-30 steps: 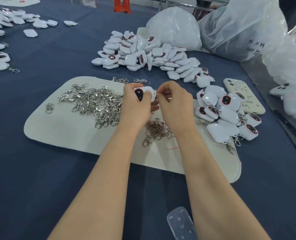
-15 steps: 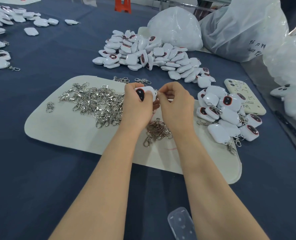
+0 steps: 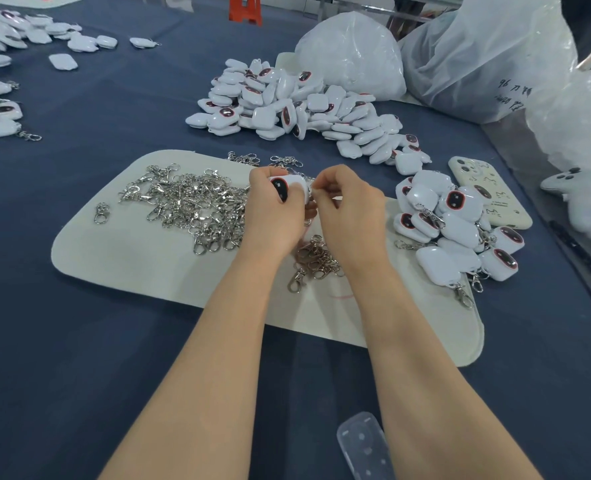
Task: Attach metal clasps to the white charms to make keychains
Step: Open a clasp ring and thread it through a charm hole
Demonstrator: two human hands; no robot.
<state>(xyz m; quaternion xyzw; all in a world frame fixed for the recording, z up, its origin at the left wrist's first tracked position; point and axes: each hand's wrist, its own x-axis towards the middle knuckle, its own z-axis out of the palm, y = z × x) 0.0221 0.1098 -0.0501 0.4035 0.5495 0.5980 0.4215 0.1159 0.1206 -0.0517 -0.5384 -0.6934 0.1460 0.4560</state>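
Above the middle of the cream felt mat (image 3: pixel 131 265), the left hand (image 3: pixel 273 220) curls its grip round a white plastic charm (image 3: pixel 289 187) with a black oval face. The right hand (image 3: pixel 351 216) pinches its grip at the charm's right end; what it nips is too small to make out. A heap of silver metal clasps (image 3: pixel 190 206) lies just left of the left hand. A smaller clasp bunch (image 3: pixel 316 259) sits under the wrists, and finished white keychains (image 3: pixel 456 230) crowd the mat's right edge. Bare mat runs along the near-left edge, with open dark blue desk (image 3: pixel 79 375) beyond. Compared with a second ago, both hands stay in place with the charm in the same hold.
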